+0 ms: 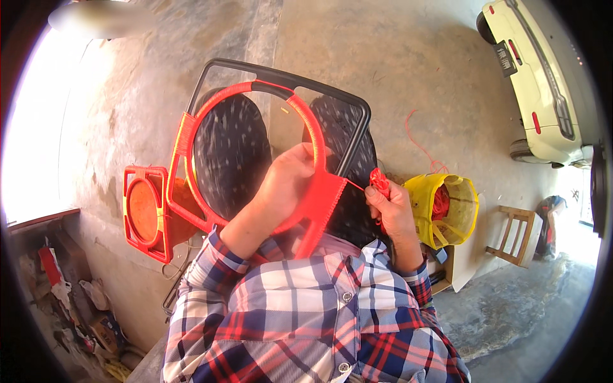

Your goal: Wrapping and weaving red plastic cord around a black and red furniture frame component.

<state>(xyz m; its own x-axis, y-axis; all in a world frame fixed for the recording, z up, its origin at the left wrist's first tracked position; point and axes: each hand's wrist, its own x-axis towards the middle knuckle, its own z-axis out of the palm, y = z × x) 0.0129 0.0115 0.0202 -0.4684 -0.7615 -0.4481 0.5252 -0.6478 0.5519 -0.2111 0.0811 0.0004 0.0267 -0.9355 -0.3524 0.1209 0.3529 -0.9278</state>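
Observation:
A black metal frame (288, 78) with a round ring inside it lies across my lap, much of it wrapped in red cord. The ring (220, 96) has a bare black stretch at its top. My left hand (294, 177) is closed round the right side of the ring, its fingertips hidden behind the wrapping. In my right hand (392, 207) is a bundle of red cord (379, 182), pinched between thumb and fingers. A short taut strand runs from this bundle to the wrapped corner web (323, 199), beside the bare right bar of the frame.
A yellow bag (418, 210) holding red cord (440, 203) stands at my right, a loose strand trailing on the floor. Beyond it is a wooden stool (514, 236). Another red-wrapped frame (145, 210) leans at my left. A pale vehicle (539, 83) is parked at far right.

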